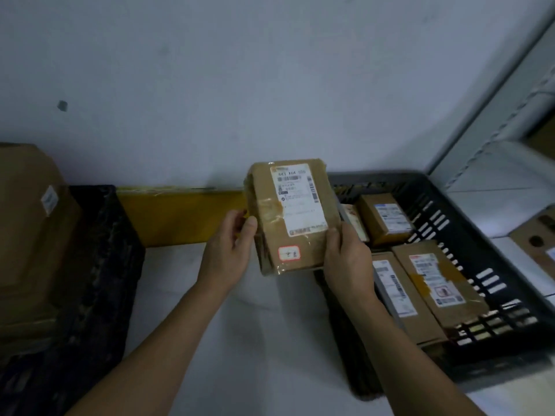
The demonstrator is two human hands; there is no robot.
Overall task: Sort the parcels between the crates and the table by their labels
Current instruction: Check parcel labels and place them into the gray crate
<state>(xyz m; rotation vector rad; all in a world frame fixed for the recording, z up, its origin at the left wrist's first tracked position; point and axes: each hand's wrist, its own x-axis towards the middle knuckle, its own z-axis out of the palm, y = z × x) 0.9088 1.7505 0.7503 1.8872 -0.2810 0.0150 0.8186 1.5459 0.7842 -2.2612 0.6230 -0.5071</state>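
Parcel held up for label check

Fingers of both hands clamp the parcel [292,216] by its long edges: left hand [231,250] with thumb on the front face at 9 o'clock, other fingers hidden behind; right hand [348,259] pinching the lower edge at 4 o'clock. Parcel is off the table [246,325], tilted face-up toward the camera, label [297,202] and small red-bordered sticker [289,253] readable side out. Looks like stiff cardboard, taped over, so surface likely slick; probably light, since fingertips alone carry it. Edge grip across the width seems safest; avoid covering the label. At 3 o'clock, grey crate [468,235] holds several more parcels. At 9 o'clock, dark crate [99,265] beside a large box [33,223]. Destination not yet decided, by my reading.
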